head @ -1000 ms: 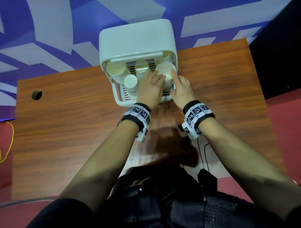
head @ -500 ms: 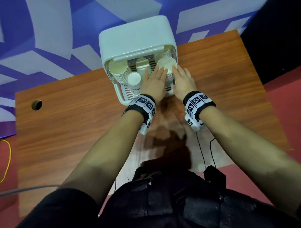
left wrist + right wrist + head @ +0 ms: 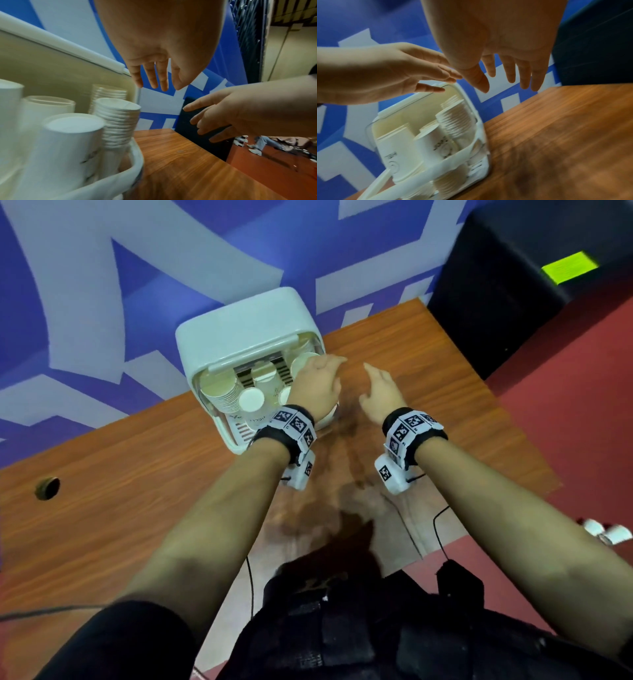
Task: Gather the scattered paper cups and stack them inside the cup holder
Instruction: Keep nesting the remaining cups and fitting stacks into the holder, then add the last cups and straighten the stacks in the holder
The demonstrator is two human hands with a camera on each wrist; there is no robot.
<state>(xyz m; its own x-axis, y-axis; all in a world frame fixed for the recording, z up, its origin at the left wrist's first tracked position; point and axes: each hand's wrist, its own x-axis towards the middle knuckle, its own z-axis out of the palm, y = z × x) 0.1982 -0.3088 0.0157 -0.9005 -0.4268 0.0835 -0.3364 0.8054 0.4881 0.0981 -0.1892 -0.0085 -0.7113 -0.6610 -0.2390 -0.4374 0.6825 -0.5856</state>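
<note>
Several cups stand stacked inside the holder on the worktop. Left hand and right hand hover empty, fingers loosely spread; best withdraw gently, not nudging stacks.

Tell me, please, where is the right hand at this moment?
In the head view, the right hand hangs open and empty over the wooden table, just right of the cup holder, with the left hand beside it.
</note>
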